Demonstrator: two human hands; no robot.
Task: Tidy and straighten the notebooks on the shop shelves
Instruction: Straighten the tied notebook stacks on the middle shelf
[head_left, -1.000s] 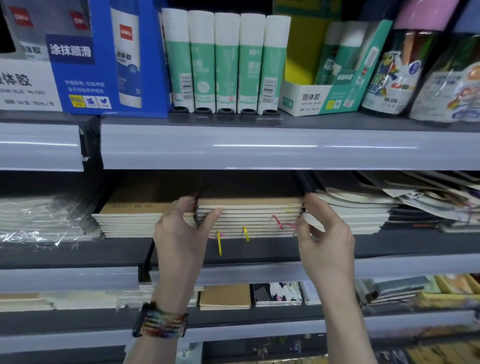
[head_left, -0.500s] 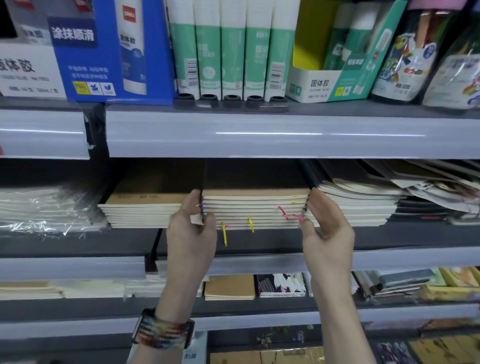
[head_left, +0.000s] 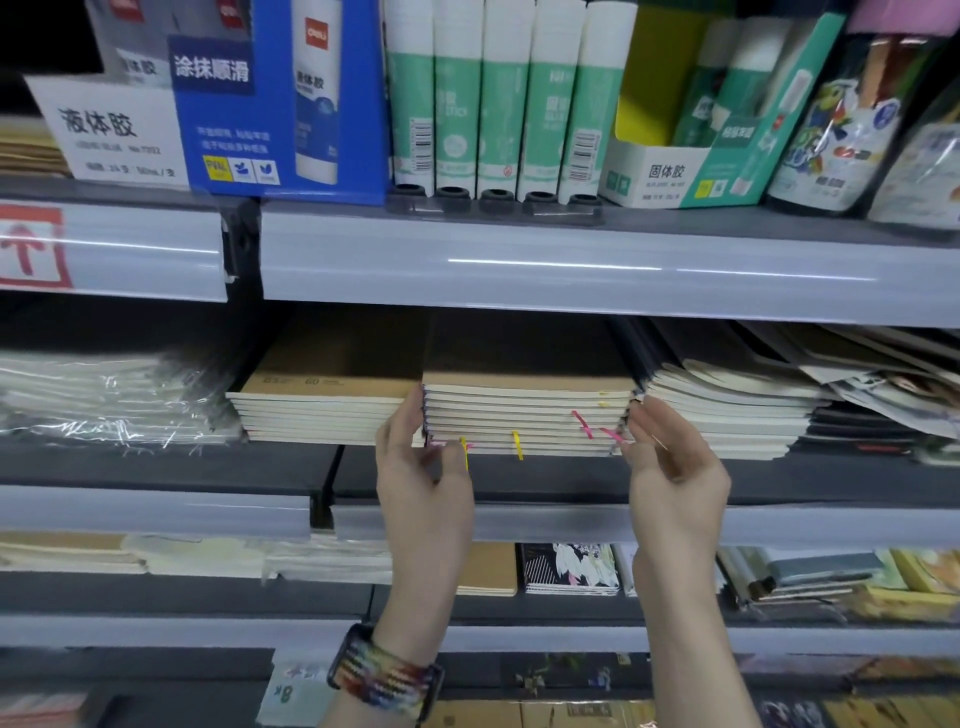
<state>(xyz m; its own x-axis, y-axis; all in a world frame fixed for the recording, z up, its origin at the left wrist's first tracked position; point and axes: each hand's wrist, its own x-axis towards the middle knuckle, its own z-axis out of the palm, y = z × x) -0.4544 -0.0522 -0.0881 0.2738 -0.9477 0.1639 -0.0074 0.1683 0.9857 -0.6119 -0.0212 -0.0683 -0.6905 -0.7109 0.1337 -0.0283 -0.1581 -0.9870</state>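
A stack of kraft-covered notebooks (head_left: 524, 410) lies flat on the middle shelf, with yellow and pink ribbon markers hanging from its front edge. My left hand (head_left: 423, 493) holds its left front corner, fingers against the side and thumb under the front. My right hand (head_left: 675, 467) holds the right front corner, fingertips on the side edge. A similar kraft stack (head_left: 322, 402) lies touching it on the left. On the right sits a looser, fanned pile of notebooks (head_left: 727, 421).
Plastic-wrapped paper packs (head_left: 104, 395) lie at the far left. The shelf above holds glue sticks (head_left: 498, 104) and a blue glue box (head_left: 280, 104). The grey price rail (head_left: 545, 522) runs just below my hands. Lower shelves carry more notebooks (head_left: 569, 569).
Both hands have slid down and toward me along the stack's sides to its front corners. The stack's front edges look more even. The camera has tilted slightly.
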